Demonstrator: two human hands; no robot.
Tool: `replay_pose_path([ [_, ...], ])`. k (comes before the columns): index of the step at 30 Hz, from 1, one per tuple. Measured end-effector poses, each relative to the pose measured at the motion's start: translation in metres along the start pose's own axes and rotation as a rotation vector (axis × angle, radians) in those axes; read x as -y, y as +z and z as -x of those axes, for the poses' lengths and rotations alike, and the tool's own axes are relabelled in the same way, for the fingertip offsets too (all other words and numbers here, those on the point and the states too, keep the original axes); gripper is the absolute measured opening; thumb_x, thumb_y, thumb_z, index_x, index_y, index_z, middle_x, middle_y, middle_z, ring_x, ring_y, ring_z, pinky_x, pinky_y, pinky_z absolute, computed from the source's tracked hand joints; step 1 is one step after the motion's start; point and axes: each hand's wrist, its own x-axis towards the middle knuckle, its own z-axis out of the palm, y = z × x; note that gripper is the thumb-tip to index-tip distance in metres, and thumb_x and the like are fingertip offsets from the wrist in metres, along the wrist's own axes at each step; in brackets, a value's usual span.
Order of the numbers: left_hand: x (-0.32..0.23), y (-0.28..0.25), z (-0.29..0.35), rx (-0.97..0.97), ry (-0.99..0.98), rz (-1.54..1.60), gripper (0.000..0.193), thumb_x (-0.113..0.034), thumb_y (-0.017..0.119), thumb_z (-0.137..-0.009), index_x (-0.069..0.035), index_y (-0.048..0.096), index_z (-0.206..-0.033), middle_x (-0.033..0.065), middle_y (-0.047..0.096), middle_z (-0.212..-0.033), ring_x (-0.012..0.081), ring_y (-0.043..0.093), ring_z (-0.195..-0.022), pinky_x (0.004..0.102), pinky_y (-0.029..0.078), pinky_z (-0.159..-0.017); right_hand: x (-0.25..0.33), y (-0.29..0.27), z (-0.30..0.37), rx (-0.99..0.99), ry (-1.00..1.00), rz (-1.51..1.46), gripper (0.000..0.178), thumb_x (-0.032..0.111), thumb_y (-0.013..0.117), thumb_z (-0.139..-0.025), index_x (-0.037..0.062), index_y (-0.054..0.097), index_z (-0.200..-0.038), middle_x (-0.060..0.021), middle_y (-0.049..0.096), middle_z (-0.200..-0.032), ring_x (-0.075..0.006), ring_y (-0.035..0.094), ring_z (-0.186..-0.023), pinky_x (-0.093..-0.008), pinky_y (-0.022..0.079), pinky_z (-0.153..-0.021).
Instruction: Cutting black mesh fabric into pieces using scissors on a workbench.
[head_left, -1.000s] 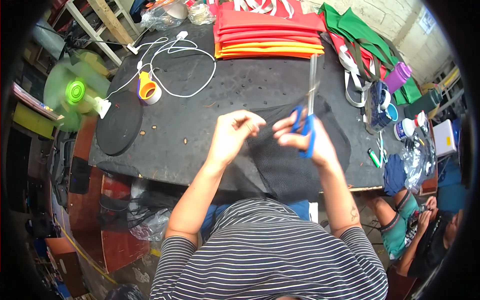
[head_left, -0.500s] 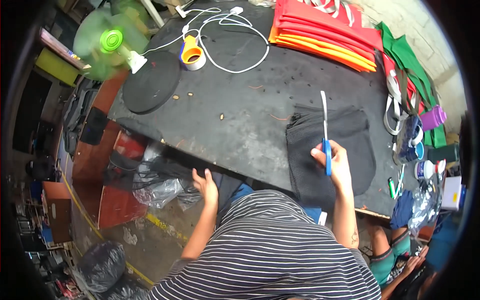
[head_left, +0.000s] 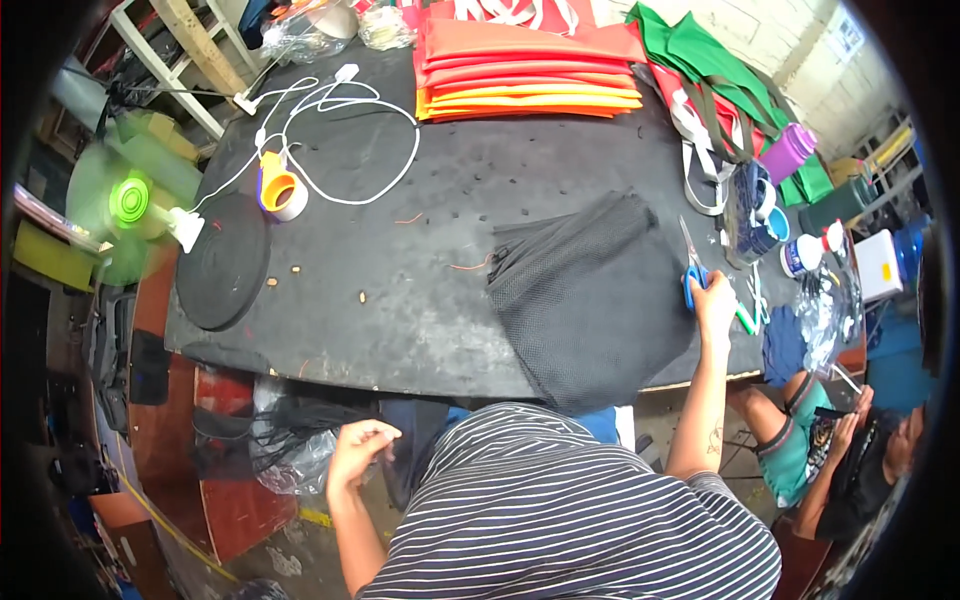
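My right hand (head_left: 713,300) grips a pair of scissors (head_left: 689,284) by its blue handles, low over the right part of the black table. The blades point away from me and look nearly closed. Beside them lies a stack of black mesh fabric pieces (head_left: 600,295), its top layer folded over at the far edge and its near corner hanging at the table's front edge. My left hand (head_left: 360,452) is held off the table, below its front edge, fingers loosely bent and nothing visible in them. Black strands in clear plastic (head_left: 300,450) are nearest to it.
Red and orange folded fabric (head_left: 530,70) is stacked at the back. Green fabric (head_left: 700,60), a purple bottle (head_left: 788,152) and a white bottle (head_left: 800,256) line the right. Left are a tape roll (head_left: 285,198), a black disc-shaped roll (head_left: 225,265) and a spinning fan (head_left: 130,202). Another person (head_left: 850,450) sits right.
My right hand has moved the scissors right, off the mesh fabric, whose top layer is now folded over. The left hand has shifted down and left, its fingers more bent. The view has turned.
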Motion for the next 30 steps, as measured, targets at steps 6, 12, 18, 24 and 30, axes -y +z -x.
replay_pose_path([
  [6,-0.148,0.052,0.02,0.326,0.679,0.258,0.045,-0.013,0.053,-0.076,0.014,0.052,-0.112,0.021,0.06,-0.095,0.0257,0.061,-0.081,0.0309,0.049,-0.075,-0.031,0.011,-0.019,0.163,0.02,0.097,0.04,0.032,0.072,-0.067,0.0015,0.061,-0.089,-0.0185,0.063,-0.088,-0.0356,0.061,-0.084,-0.0422,0.047,-0.077],
  [12,-0.213,0.149,-0.04,0.235,0.591,0.062,0.027,-0.003,0.05,-0.086,0.008,0.056,-0.11,0.0146,0.063,-0.089,0.0203,0.064,-0.08,0.0278,0.054,-0.073,0.124,-0.107,0.054,0.268,-0.584,-1.005,0.068,0.028,0.079,-0.058,0.0031,0.054,-0.116,-0.0089,0.057,-0.111,-0.0217,0.052,-0.107,-0.0348,0.04,-0.092],
  [18,-0.225,0.19,-0.061,0.186,0.626,-0.2,0.019,-0.009,0.054,-0.085,0.005,0.064,-0.095,0.0053,0.06,-0.065,0.0076,0.055,-0.049,0.021,0.045,-0.045,0.169,-0.102,0.087,0.687,-0.649,-1.184,0.084,0.024,0.081,-0.06,0.0024,0.037,-0.129,-0.0145,0.049,-0.117,-0.0211,0.048,-0.108,-0.0365,0.04,-0.092],
  [24,-0.238,0.2,-0.061,0.076,0.697,-0.308,0.02,-0.016,0.061,-0.082,0.004,0.066,-0.084,0.0025,0.057,-0.055,0.0053,0.048,-0.045,0.0224,0.037,-0.043,0.172,-0.097,0.109,0.209,-0.782,-1.025,0.087,0.019,0.079,-0.064,0.0022,0.027,-0.132,-0.0185,0.044,-0.113,-0.0271,0.051,-0.101,-0.0372,0.043,-0.089],
  [30,-0.236,0.195,-0.051,-0.058,0.84,-0.749,0.026,-0.025,0.068,-0.074,0.0,0.067,-0.081,0.0105,0.056,-0.071,0.0189,0.056,-0.064,0.0321,0.042,-0.06,0.14,-0.129,0.058,0.68,-0.37,-1.524,0.012,0.007,0.053,-0.087,-0.0033,0.058,-0.091,-0.0047,0.058,-0.064,-0.0091,0.053,-0.053,-0.0218,0.044,-0.051],
])
